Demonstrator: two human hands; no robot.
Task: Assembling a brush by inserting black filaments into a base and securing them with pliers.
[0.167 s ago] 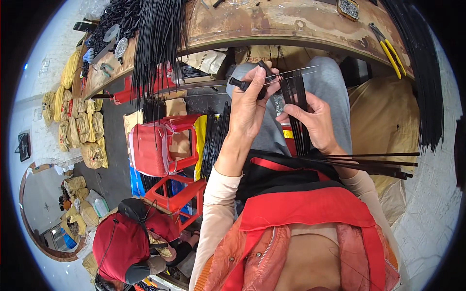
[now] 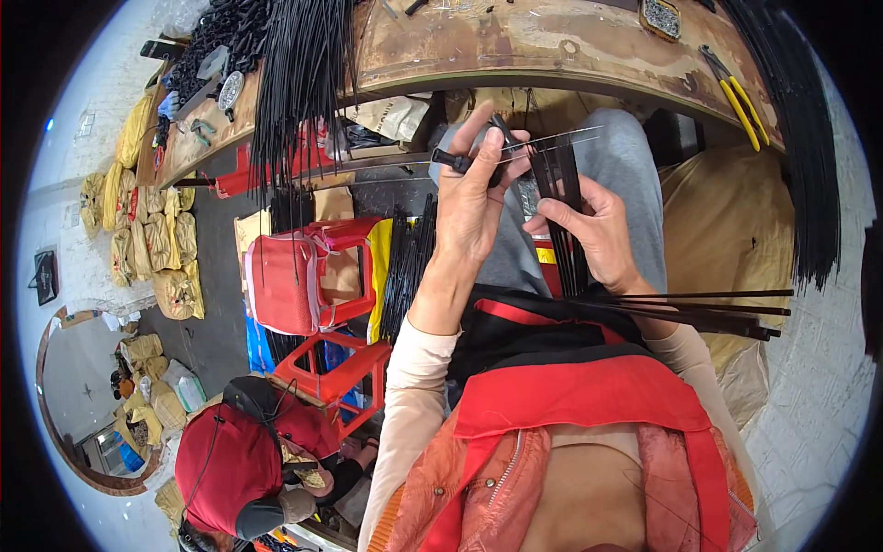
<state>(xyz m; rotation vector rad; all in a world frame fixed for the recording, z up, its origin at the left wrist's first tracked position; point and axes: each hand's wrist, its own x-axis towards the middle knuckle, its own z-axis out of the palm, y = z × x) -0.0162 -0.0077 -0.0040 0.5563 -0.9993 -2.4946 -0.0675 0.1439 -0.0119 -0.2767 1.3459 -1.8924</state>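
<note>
My left hand [image 2: 474, 198] is raised in front of me, its fingers closed on a small black handle-like part [image 2: 457, 162] with thin metal wires [image 2: 552, 140] running off to the right. My right hand [image 2: 593, 225] pinches a bundle of thin black rods [image 2: 563, 198] that stands upright over my grey-trousered lap. The two hands nearly touch at the fingertips. More long black rods [image 2: 699, 308] lie across my lap and stick out to the right.
A worn brown workbench [image 2: 552, 46] curves across the top, with yellow-handled pliers [image 2: 736, 101] on its right and black rods hanging off its edges [image 2: 299, 83]. A red stool [image 2: 326, 363] and red bag [image 2: 280, 281] stand at the left. Another person in red [image 2: 230, 460] sits lower left. Yellow sacks [image 2: 156, 239] line the far left.
</note>
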